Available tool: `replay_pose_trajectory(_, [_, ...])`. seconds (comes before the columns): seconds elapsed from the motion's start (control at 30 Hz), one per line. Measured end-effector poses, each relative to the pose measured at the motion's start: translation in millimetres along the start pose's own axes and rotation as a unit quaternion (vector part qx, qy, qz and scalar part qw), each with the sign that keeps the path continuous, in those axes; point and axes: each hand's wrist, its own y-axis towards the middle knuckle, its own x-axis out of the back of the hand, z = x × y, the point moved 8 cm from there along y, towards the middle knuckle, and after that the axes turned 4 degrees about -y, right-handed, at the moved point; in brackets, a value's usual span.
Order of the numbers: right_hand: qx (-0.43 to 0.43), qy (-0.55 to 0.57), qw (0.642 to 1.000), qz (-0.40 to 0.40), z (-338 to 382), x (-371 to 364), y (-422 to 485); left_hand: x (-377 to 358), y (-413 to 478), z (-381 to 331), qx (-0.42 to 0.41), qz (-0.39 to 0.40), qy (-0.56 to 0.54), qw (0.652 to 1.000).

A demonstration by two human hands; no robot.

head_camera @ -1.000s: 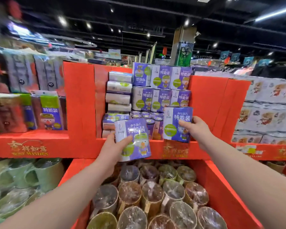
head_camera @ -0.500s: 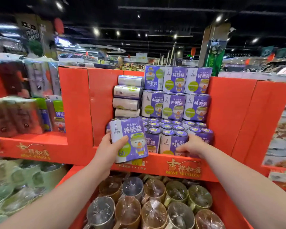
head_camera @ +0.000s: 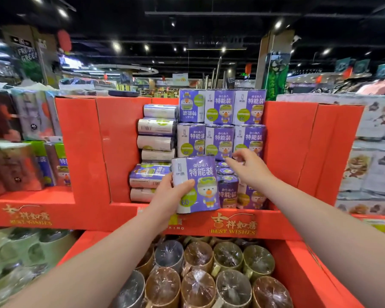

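While the left hand (head_camera: 167,196) grips a purple pack (head_camera: 196,183) by its white left edge, the thumb lies across the printed front and the other fingers are tucked out of sight behind it. The grip is a firm, fairly wide clasp round the pack's side. The pack stands almost upright, leaning a touch, with its bottom edge just above the front lip (head_camera: 233,223) of the red display shelf (head_camera: 82,141). It covers the left end of the front-row packs (head_camera: 229,192).

To its right, the right hand (head_camera: 249,167) holds nothing. Its fingers are loosely spread and gently bent, palm down, above the tops of those front-row packs and in front of the stacked packs (head_camera: 220,138) behind. From where I stand I cannot tell whether the fingertips actually touch a pack or hover just clear of it.

Left of the stack, several more packs lie on their sides in a sideways pile (head_camera: 157,127). Below the shelf, a red bin holds wrapped mugs (head_camera: 198,256) packed close together, each under crinkled clear film.
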Motion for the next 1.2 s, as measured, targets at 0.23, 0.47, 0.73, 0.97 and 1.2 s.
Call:
replay_pose_trajectory(0.23, [0.103,-0.159,0.965,0.183,40,25,-11,-68,8,-7,-0.067,0.089,0.127,0.986])
replay_pose_trajectory(0.47, [0.026,-0.314,0.933,0.175,-5,61,8,-63,38,-11,-0.174,0.037,0.646,0.742])
replay_pose_trajectory(0.73, [0.039,-0.413,0.888,0.199,-44,10,8,-57,46,11,-0.161,0.042,0.706,0.688])
replay_pose_trajectory(0.97, [0.058,-0.493,0.851,0.171,-61,-7,-2,-57,47,12,-0.169,0.031,0.692,0.701])
replay_pose_trajectory(1.2, [0.067,-0.488,0.865,0.099,-63,-7,-2,-56,47,13,-0.168,0.027,0.697,0.697])
